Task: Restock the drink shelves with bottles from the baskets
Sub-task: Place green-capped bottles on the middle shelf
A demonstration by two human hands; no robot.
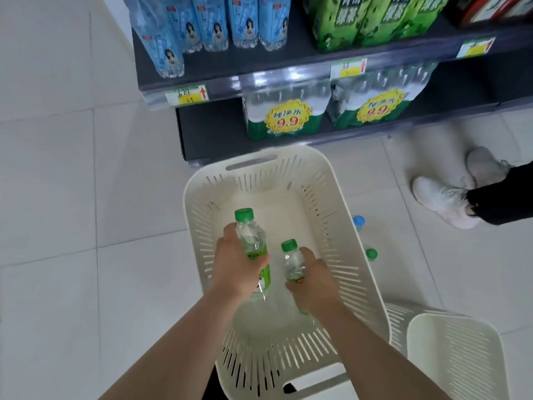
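A cream slotted basket (340, 215) stands on the floor below the dark drink shelves (288, 64). My left hand (235, 268) is shut around a clear bottle with a green cap and green label (250, 235), held upright over the basket. My right hand (315, 284) grips a second, smaller-looking green-capped bottle (292, 261) beside it. Both bottles are above the basket's pale floor. The upper shelf carries blue-labelled water bottles (213, 21) and green tea packs (360, 21). The bottom shelf holds shrink-wrapped water packs with yellow price stickers (285, 114).
A second cream basket (455, 350) sits at the lower right. Between the baskets a blue cap (358, 220) and a green cap (371, 253) of other bottles show. Another person's white shoes (444, 197) and dark trouser leg stand right of the basket. Pale floor tiles spread to the left.
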